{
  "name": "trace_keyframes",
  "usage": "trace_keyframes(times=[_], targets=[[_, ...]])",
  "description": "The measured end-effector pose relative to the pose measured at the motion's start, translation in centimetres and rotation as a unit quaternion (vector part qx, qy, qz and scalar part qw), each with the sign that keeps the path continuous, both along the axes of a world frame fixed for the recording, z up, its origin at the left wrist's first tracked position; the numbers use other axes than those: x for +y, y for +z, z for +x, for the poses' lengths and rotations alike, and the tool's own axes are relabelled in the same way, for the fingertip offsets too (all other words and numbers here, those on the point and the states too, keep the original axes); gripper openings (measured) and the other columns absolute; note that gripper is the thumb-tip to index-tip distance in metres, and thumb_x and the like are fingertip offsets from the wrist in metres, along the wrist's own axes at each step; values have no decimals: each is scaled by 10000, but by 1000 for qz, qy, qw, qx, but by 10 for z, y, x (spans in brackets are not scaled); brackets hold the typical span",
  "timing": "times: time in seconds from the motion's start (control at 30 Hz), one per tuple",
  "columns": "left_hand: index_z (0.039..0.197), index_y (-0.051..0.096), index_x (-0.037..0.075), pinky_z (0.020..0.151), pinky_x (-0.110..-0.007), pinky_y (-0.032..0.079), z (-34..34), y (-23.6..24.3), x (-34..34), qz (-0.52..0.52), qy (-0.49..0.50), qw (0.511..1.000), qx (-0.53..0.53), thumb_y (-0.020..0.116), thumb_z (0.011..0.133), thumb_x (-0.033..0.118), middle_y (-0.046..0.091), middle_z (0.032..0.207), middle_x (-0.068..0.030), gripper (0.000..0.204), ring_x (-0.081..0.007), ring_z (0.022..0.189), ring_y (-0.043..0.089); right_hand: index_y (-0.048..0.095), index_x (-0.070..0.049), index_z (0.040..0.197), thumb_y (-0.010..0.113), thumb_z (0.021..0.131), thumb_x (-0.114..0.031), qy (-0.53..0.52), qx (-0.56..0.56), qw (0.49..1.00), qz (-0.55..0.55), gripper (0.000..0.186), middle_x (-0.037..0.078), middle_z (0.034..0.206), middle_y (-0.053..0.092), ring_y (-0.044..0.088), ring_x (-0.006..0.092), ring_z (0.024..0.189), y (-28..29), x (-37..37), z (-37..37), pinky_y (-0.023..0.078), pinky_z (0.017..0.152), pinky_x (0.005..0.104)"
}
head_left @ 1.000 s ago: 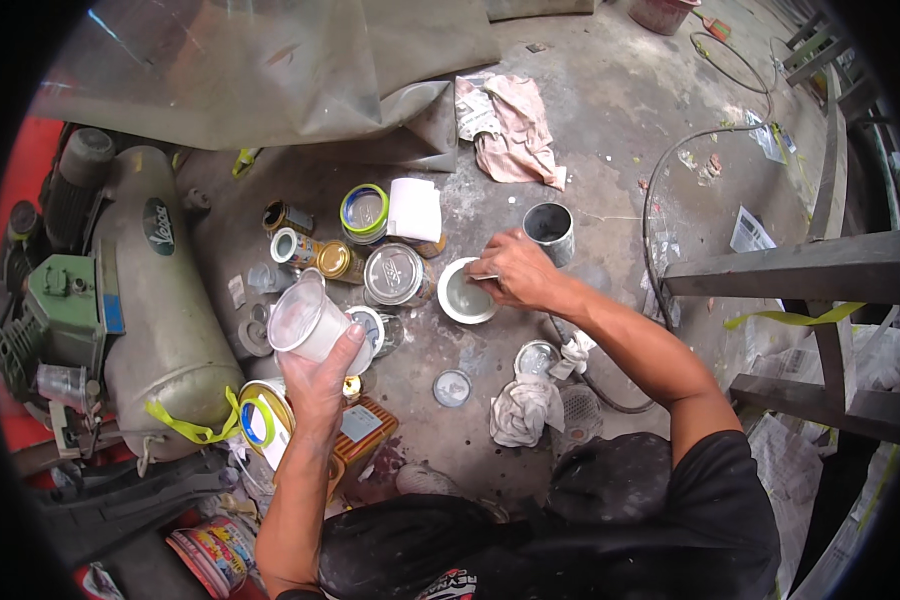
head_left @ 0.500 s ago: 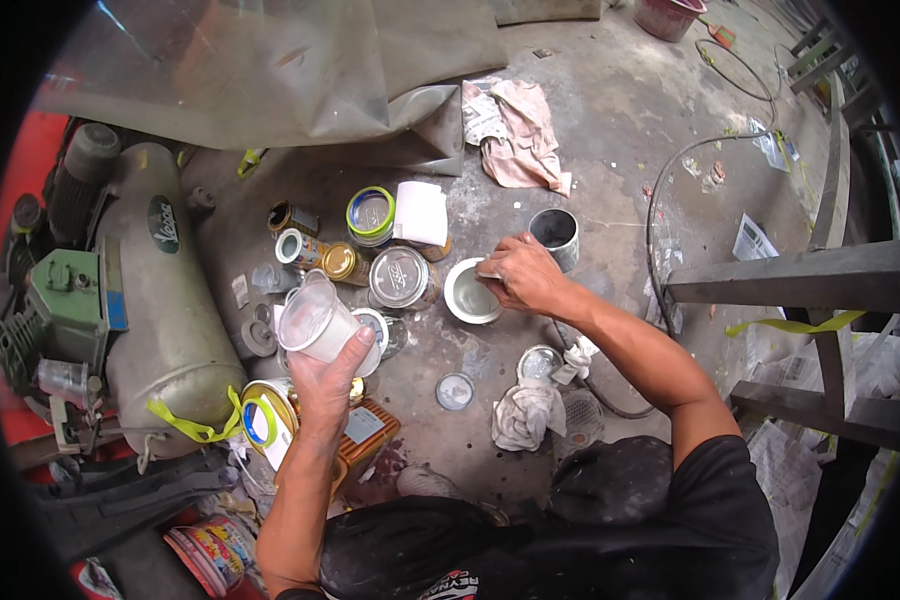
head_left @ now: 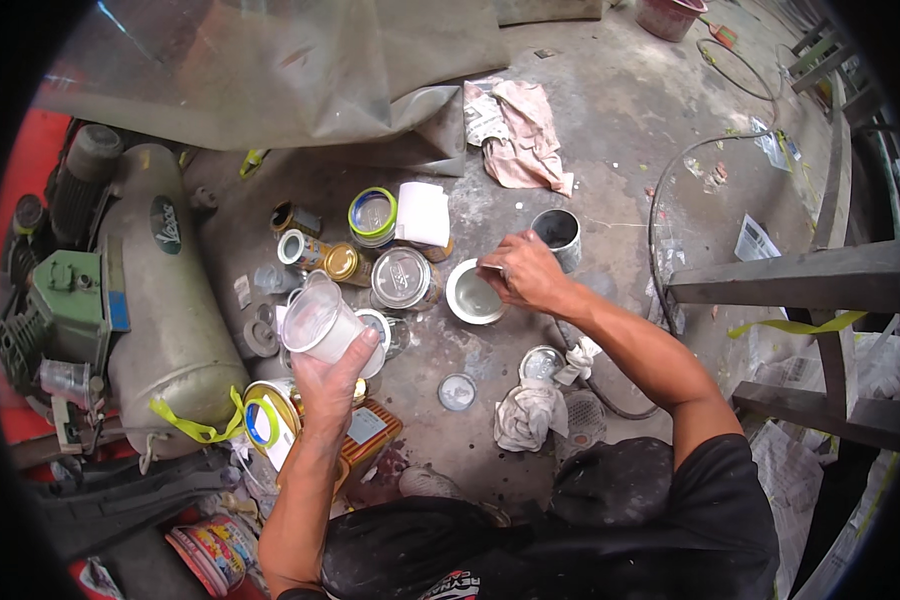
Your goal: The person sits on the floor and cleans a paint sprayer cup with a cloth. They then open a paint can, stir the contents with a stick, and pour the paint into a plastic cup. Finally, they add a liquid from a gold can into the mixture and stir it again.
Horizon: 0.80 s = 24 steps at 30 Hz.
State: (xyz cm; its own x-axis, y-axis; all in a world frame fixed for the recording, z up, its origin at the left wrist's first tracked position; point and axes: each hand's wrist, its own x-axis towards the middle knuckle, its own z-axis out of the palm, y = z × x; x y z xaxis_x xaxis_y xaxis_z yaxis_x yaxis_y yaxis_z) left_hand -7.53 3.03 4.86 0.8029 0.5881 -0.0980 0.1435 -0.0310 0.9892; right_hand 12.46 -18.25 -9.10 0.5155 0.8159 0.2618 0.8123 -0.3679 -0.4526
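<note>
My left hand [head_left: 328,378] is wrapped round a translucent plastic cup [head_left: 315,312], tilted above the cluster of cans. Over the right rim of a white-rimmed container [head_left: 462,292] with greyish contents, my right hand [head_left: 523,272] is closed in a pinch. A thin pale edge shows at its fingertips; the rest is hidden by the fingers. Just beyond that hand stands an open can [head_left: 567,232] with a dark inside. To the container's left is a lidded silver can [head_left: 401,277], beside a gold-lidded can [head_left: 342,262] and a can with a yellow-green rim [head_left: 372,213].
A grey air compressor tank [head_left: 160,300] lies along the left. White rags [head_left: 530,412] and a small round lid [head_left: 457,392] lie on the floor near me. A metal frame [head_left: 790,280] stands at right, a dark hose [head_left: 654,210] beside it. Pinkish cloth [head_left: 525,135] lies farther off.
Both hands stay in nearly the same places. My right hand has shifted very slightly at the container's rim; the plastic cup remains in my left hand.
</note>
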Motion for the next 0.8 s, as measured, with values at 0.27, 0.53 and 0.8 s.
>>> trace_keyframes(times=[0.27, 0.53, 0.8], targets=[[1329, 502, 6, 894, -332, 534, -1, -1, 0, -4, 1, 1000, 7, 871, 772, 140, 630, 1126, -89, 681, -179, 1008, 632, 733, -71, 778, 663, 885, -272, 40, -17, 999, -33, 238, 186, 717, 674, 671, 372, 796, 18, 3, 3, 484, 768, 492], [1341, 496, 6, 902, -343, 535, -2, -1, 2, 3, -8, 1000, 15, 870, 773, 151, 627, 1142, -91, 695, -182, 1023, 632, 737, -68, 884, 670, 887, -275, 8, 42, 995, -90, 218, 199, 756, 684, 668, 408, 757, 20, -6, 7, 497, 773, 527], [1320, 517, 7, 893, -340, 534, -5, -10, 6, -36, -7, 999, 27, 868, 777, 163, 640, 1135, -86, 665, -181, 1007, 638, 667, 80, 677, 690, 883, -308, -105, 259, 958, -55, 440, 288, 710, 645, 636, 472, 691, 14, 7, -2, 521, 775, 520]])
